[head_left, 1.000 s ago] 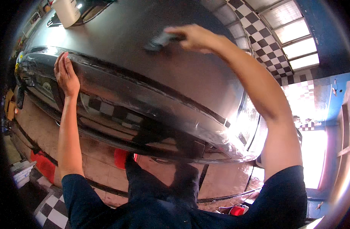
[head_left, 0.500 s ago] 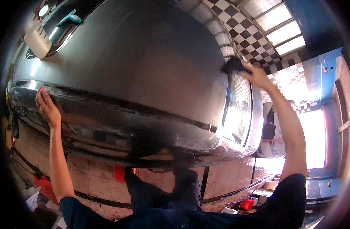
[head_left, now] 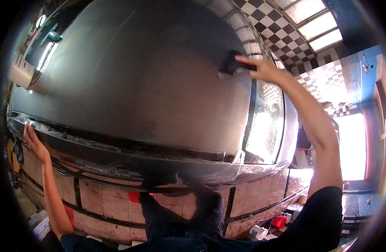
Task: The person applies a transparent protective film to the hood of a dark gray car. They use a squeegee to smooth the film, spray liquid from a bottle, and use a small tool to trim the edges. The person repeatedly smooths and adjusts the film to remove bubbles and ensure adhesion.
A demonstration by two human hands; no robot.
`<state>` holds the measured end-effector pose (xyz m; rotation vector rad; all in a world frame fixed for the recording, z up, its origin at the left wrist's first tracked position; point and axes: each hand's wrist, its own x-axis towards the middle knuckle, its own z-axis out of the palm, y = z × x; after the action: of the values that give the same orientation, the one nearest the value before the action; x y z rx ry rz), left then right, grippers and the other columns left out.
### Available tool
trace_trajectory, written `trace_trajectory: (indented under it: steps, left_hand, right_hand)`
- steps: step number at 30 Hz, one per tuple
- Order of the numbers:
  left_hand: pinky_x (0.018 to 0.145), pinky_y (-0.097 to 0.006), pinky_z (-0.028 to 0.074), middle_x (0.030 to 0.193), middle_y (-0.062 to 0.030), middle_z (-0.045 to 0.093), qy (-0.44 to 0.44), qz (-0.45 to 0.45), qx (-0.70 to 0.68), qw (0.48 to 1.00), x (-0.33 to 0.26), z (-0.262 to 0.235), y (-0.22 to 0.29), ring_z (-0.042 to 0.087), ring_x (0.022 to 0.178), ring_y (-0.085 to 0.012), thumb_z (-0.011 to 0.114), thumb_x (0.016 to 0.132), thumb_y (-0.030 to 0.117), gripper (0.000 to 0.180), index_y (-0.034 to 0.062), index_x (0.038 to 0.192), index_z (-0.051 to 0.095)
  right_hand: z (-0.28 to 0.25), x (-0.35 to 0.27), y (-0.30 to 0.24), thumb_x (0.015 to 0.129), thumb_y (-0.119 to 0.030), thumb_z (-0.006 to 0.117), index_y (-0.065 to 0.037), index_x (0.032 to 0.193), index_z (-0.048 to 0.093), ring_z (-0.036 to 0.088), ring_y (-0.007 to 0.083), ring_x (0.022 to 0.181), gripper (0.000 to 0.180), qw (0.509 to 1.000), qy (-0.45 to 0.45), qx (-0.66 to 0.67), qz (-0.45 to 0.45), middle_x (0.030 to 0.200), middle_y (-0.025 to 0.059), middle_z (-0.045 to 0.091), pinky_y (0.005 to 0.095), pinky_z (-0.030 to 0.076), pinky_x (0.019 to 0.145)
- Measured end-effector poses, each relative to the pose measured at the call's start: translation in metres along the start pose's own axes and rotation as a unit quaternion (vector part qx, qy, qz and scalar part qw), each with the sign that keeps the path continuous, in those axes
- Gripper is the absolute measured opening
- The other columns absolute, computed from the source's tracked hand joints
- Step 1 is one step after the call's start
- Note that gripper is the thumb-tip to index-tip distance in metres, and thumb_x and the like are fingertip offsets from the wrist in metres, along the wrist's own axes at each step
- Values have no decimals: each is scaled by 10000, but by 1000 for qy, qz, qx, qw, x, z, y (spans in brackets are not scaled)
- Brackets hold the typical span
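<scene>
A wide dark car panel [head_left: 159, 84] with a dull sheen spreads in front of me. My right hand [head_left: 264, 70] is closed round the handle of a black handled tool [head_left: 230, 65], with a broad head that lies against the panel near its right edge, beside a strip of glass [head_left: 266, 122]. Whether the tool is a squeegee or a brush I cannot make out. At the far left my left hand [head_left: 36, 145] lies along the car's near side, fingers stretched out, with nothing visible in it.
A pale plastic container [head_left: 21, 71] and a bottle with a teal spray head [head_left: 53, 36] are at the panel's left. Below is a tiled floor [head_left: 92, 199] with dark strips. A red object [head_left: 278, 221] and a white container [head_left: 258, 232] with a cord stand at lower right.
My right hand has moved left with the black tool, from above the glass strip onto the panel. My left hand sits lower and farther left; the whole view has shifted slightly.
</scene>
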<state>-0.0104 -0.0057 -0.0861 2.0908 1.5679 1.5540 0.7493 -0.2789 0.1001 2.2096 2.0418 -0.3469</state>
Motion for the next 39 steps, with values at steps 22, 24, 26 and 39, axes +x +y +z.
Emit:
trace_trajectory:
  steps: [22, 24, 26, 39]
  left_hand:
    - [1044, -380, 353, 1361, -104, 486, -7, 13, 49, 999, 8, 0, 2, 442, 1270, -258, 369, 1033, 397, 479, 61, 1348, 499]
    - [1057, -377, 340, 1368, -101, 479, -16, -23, 8, 1000, 7, 4, 5, 437, 1278, -247, 373, 1032, 400, 482, 59, 1350, 497]
    - [1066, -378, 330, 1373, -105, 473, -11, -9, 14, 1000, 8, 2, 9, 436, 1280, -249, 376, 1030, 403, 488, 55, 1352, 494]
    - [1058, -380, 350, 1356, -131, 478, -8, 9, 56, 998, 5, 0, 12, 418, 1287, -270, 363, 1038, 375, 483, 13, 1331, 493]
  right_hand:
    - [-28, 93, -124, 820, -99, 588, -421, 1403, 419, 641, 190, 674, 687, 983, 60, -140, -105, 1152, 37, 663, 354, 565, 769]
    - [-12, 56, -109, 824, -88, 591, -425, 1401, 416, 666, 194, 729, 690, 991, 28, -104, -77, 1306, -16, 584, 347, 572, 800]
    - [10, -5, -52, 822, -102, 595, -435, 1400, 411, 675, 216, 754, 692, 995, 23, -58, -76, 1294, -14, 550, 356, 566, 795]
    - [-21, -124, 45, 833, -211, 614, -279, 1470, 336, 637, 362, 958, 698, 968, 22, -125, 215, 1108, 192, 639, 443, 504, 865]
